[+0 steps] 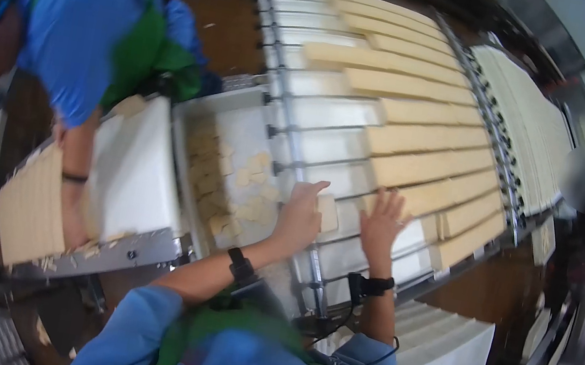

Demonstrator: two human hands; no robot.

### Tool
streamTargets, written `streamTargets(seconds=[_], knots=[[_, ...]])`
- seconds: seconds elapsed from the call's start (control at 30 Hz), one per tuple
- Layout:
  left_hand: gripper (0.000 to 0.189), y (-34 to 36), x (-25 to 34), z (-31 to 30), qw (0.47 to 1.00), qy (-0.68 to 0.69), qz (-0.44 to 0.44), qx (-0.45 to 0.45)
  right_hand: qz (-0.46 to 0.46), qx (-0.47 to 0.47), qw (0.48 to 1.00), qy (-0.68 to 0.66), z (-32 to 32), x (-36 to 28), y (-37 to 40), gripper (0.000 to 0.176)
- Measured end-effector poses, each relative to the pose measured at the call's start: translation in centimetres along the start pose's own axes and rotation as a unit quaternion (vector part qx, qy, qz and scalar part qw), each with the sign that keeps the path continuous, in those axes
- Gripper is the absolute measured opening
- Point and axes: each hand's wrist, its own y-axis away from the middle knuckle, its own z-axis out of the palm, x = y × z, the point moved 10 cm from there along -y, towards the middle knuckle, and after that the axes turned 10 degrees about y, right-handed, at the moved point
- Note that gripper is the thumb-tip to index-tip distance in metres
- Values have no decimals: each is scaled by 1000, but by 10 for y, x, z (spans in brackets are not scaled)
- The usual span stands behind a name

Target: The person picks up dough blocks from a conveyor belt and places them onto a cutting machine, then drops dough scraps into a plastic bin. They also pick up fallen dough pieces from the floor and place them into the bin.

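Observation:
My left hand (299,218) is curled at the left edge of the slatted rack, with one finger or thumb pointing up. A small pale flat piece (329,214) sits against its inner side, in the grip of the curled fingers. Over the near end of a row of pale flat pieces (430,194), my right hand (381,224) lies with its fingers spread. More such rows (433,153) lie side by side in the lanes of the rack (335,114), between thin metal bars. Both wrists wear black bands.
A white tray (184,135) with loose and broken pieces stands left of the rack. Farther left, a co-worker (89,32) in blue and green reaches over stacked pale sheets (37,205). A white bin (438,354) is below right; more pale rows (523,124) lie beyond the rack.

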Motion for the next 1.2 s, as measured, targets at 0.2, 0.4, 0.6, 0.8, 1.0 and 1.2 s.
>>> streamTargets(seconds=[0.2,0.4,0.6,0.8,1.0,1.2], knots=[[45,57,-50,-192,964,16,78,253,63,-46,997,7,-64,-34,-35,93],[48,165,-62,-323,928,-249,56,273,-323,84,911,-243,-218,-315,5,71],[60,346,-117,-511,714,-295,-140,619,-588,12,672,-450,-321,-605,98,51],[79,420,-176,-612,669,-284,-227,648,-610,43,689,-390,-288,-870,82,54],[80,399,-176,-635,705,-218,-300,604,-587,0,769,-254,-240,-1013,53,61],[82,389,-182,-642,698,-195,-331,605,-587,-5,735,-339,-232,-1014,45,61]])
